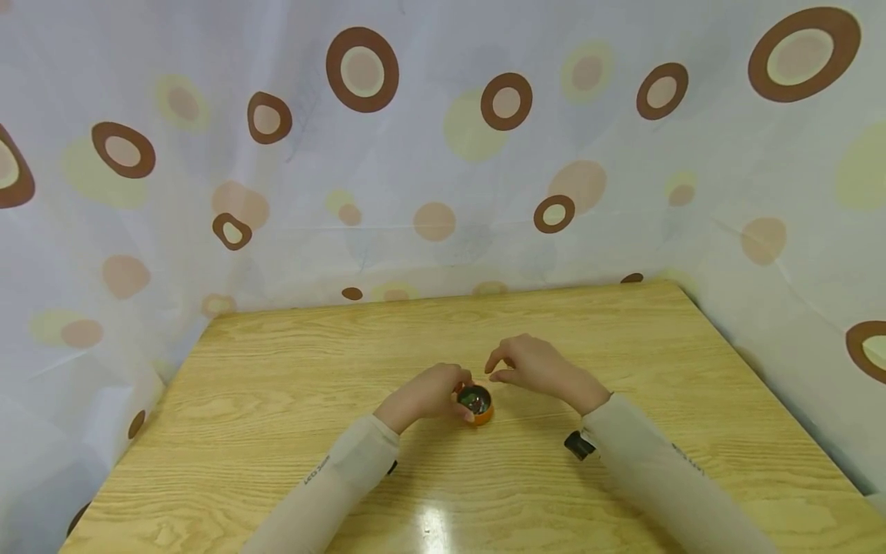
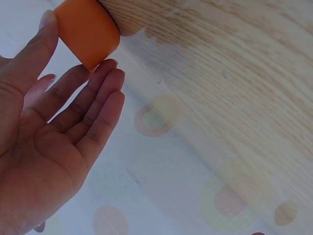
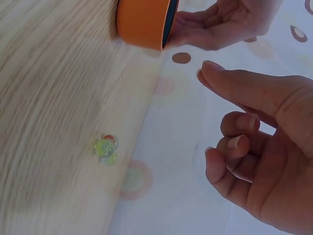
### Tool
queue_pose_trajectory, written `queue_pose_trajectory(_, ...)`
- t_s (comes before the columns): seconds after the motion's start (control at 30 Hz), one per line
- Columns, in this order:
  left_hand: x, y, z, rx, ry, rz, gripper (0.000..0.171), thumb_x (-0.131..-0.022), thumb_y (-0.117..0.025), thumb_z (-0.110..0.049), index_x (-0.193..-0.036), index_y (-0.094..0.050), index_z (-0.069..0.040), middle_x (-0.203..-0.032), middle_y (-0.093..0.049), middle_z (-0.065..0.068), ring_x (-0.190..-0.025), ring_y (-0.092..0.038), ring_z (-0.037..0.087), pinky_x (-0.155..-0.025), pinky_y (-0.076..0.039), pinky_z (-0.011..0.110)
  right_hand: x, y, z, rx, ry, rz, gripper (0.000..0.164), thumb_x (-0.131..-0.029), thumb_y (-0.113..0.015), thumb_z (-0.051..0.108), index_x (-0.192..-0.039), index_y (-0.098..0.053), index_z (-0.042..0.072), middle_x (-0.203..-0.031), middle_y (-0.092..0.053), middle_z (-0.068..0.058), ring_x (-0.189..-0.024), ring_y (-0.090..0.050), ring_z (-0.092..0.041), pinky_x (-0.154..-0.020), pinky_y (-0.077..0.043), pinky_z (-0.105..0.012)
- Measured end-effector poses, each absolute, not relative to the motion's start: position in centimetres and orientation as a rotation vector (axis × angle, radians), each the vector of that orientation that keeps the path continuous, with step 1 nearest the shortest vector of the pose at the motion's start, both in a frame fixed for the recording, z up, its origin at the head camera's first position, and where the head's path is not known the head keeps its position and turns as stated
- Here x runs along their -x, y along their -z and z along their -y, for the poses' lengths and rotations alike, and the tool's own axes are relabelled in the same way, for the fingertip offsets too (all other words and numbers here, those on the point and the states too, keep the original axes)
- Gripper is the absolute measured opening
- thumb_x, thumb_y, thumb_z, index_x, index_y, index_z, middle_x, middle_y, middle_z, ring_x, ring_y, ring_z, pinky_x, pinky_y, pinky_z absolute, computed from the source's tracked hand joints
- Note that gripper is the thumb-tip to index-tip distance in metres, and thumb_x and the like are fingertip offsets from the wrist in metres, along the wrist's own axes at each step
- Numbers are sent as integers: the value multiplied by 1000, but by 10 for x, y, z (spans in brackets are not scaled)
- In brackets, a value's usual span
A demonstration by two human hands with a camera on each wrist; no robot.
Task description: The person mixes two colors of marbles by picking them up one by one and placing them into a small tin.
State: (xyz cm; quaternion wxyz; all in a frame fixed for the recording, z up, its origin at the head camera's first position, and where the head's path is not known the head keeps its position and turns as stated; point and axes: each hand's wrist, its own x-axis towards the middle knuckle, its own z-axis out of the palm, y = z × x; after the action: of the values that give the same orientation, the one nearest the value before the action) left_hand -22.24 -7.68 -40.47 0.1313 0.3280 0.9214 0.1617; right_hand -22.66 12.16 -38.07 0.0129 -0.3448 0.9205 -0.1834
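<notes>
A small orange cup with a dark inside stands on the table, and shiny bits, some green, show within it. My left hand grips its side between thumb and fingers, seen also in the left wrist view, where the cup is at the top. Just right of the cup, my right hand hovers with bent fingers. In the right wrist view its thumb and index fingertips come close together, and I see nothing between them. A little cluster of clear glass marbles, tinted green and red, lies on the wood there.
The wooden table reaches back to a pale curtain patterned with brown and yellow rings, which also hangs along both sides. A dark strap shows at the right wrist.
</notes>
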Motion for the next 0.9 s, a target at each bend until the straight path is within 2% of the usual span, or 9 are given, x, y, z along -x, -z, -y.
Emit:
queue_pose_trajectory(0.13, 223, 404, 77, -957, -463, -2682, 44, -70, -72, -33, -102, -60, -5, -87, -59, 4, -71, -49, 10, -64, -42, 22, 234, 383, -129, 1002, 580, -2893, 12, -80, -66, 21, -89, -69, 15, -84, -60, 3, -65, -51, -9, -55, -41, -25)
queue_pose_trajectory(0.37, 221, 402, 76, -940, -460, -2687, 45, -70, -73, -33, -103, -60, -5, -88, -59, 4, -71, -50, 10, -65, -42, 22, 247, 391, -140, 873, 542, -2958, 11, -79, -66, 18, -88, -70, 12, -90, -65, -3, -72, -55, -14, -59, -45, -30)
queue_pose_trajectory(0.7, 221, 404, 76, -949, -437, -2708, 45, -70, -72, -34, -104, -60, -7, -89, -59, 4, -74, -50, 10, -67, -42, 23, 252, 397, -147, 716, 435, -3033, 8, -79, -66, 17, -85, -70, 12, -96, -65, -8, -76, -60, -22, -54, -46, -31)
queue_pose_trajectory(0.9, 220, 404, 76, -937, -438, -2708, 45, -70, -72, -34, -103, -60, -7, -89, -59, 3, -74, -50, 10, -66, -43, 23, 255, 402, -148, 688, 398, -3012, 6, -79, -67, 16, -83, -70, 14, -96, -64, -8, -76, -59, -22, -52, -45, -30)
